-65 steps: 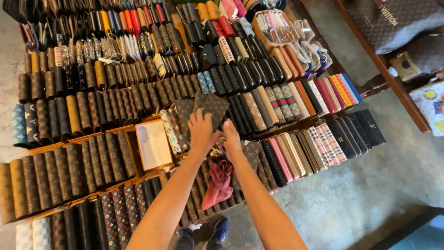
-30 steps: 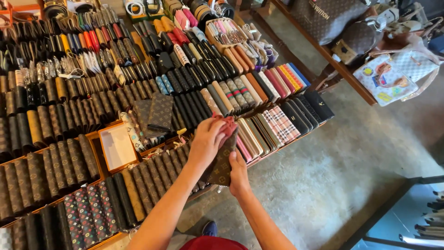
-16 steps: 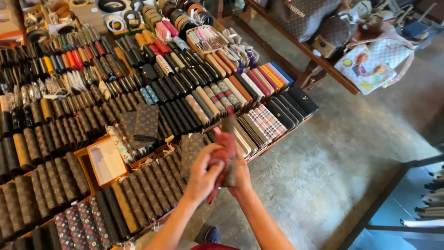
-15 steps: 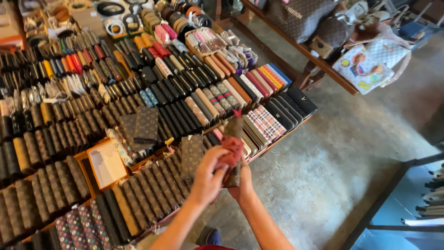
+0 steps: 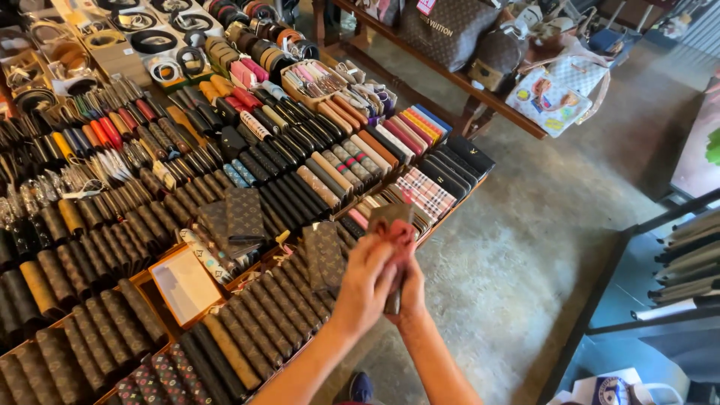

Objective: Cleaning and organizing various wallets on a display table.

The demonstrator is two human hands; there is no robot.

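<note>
Your left hand (image 5: 365, 279) and right hand (image 5: 409, 289) are raised together above the near edge of the counter (image 5: 457, 202), both closed around one long wallet (image 5: 393, 232) with a dark patterned outside and a pinkish-red lining. The wallet is off the display, standing roughly upright between your palms, its top flap showing above your fingers; your left fingers curl over its front while your right hand cups it from behind and below. It looks partly opened, though your fingers cover too much of it to be sure. As far as things lie now, the wallet has been lifted clear and is in hand, but it is not back in any row. Below and to the left, another dark patterned wallet (image 5: 324, 255) lies flat across the standing rows, and a pale open box (image 5: 185, 285) sits further left. Plaid wallets (image 5: 424, 193) stand just beyond your hands.
</note>
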